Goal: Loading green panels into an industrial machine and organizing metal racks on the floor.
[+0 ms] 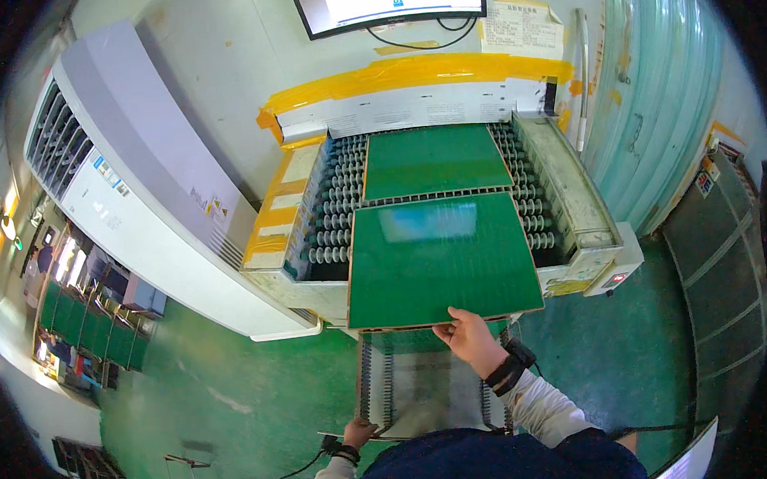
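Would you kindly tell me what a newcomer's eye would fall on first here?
It would probably fall on the nearer green panel at the front of the roller bed, the right hand at its edge, then the farther green panel just behind. A tall white air conditioner slants along the left; yellow tape runs above the bed's back end.

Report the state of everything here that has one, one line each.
Front green board: flat, near edge pinched.
Rear green board: flat on the rollers.
Right hand: fingers on the front board's edge.
Left hand: by the rack, grip unclear.
Monitor: on.
Red display: lit.
Air conditioner: upright; running unclear.
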Available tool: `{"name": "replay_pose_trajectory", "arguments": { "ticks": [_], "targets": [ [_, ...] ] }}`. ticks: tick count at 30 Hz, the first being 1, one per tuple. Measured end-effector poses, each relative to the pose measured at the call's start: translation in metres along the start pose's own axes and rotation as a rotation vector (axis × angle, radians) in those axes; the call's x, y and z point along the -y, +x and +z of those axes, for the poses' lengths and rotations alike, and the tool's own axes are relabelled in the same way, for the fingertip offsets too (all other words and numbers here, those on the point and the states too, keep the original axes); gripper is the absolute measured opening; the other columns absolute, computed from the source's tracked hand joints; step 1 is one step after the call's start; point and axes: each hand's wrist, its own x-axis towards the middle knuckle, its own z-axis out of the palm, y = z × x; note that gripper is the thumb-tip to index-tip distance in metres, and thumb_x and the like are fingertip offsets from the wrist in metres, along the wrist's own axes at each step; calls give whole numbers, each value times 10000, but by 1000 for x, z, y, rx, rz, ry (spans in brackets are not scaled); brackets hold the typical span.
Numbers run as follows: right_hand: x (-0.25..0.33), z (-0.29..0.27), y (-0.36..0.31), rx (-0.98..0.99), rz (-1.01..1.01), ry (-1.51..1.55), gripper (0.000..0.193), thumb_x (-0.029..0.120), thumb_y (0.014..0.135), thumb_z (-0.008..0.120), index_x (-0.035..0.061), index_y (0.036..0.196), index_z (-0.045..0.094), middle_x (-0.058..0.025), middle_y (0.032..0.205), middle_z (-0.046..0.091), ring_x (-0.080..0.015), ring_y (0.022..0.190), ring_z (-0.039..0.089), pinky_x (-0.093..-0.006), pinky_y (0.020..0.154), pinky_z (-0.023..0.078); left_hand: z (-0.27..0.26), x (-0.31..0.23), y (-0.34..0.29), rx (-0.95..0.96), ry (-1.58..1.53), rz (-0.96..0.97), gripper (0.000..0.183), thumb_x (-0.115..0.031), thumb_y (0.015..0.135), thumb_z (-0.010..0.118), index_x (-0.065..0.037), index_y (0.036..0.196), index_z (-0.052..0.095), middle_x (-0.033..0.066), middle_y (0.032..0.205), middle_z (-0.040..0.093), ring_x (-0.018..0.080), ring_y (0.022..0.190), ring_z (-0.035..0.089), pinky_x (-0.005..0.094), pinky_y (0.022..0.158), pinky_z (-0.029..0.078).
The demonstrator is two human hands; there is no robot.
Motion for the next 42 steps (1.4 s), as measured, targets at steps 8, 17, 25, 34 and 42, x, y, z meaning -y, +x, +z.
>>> {"name": "replay_pose_trajectory", "arguments": {
  "ticks": [8, 17, 25, 34, 42],
  "targets": [
    [5, 3, 7, 14, 9, -10, 134, 133, 885, 609, 26, 929, 542, -129, 921, 595, -290, 885, 578, -444, 871, 496, 0, 7, 4, -32, 91, -14, 385, -318, 708, 762, 11, 898, 700, 129, 789, 706, 234, 744, 693, 341, 709, 538],
    [8, 3, 16, 41, 12, -26, 155, 148, 900, 577, 55, 1023, 557, -120, 1019, 606, -274, 944, 573, -420, 886, 472, -3, -20, -11, -85, 212, 34, 322, -312, 722, 744, -7, 815, 705, 113, 778, 708, 230, 719, 688, 350, 700, 537],
    [10, 3, 25, 50, 0, -47, 164, 159, 903, 582, 52, 1025, 559, -116, 1035, 602, -269, 973, 566, -417, 912, 456, -5, -18, -11, -32, 96, 45, 343, -358, 723, 739, -28, 814, 705, 93, 757, 704, 226, 741, 686, 355, 707, 536],
    [12, 3, 33, 37, 6, -49, 195, 184, 908, 580, 37, 1035, 560, -119, 1031, 604, -262, 983, 565, -408, 918, 454, -4, -15, -4, 34, 189, -20, 329, -356, 746, 717, -38, 831, 713, 82, 744, 708, 209, 734, 688, 339, 712, 534],
    [17, 5, 39, 33, -1, -36, 199, 170, 887, 621, 30, 990, 523, -133, 972, 592, -292, 910, 577, -439, 870, 499, 2, 7, 6, -13, 69, -67, 323, -347, 747, 722, -39, 844, 712, 88, 748, 709, 207, 739, 691, 333, 713, 533]
  ]
}}
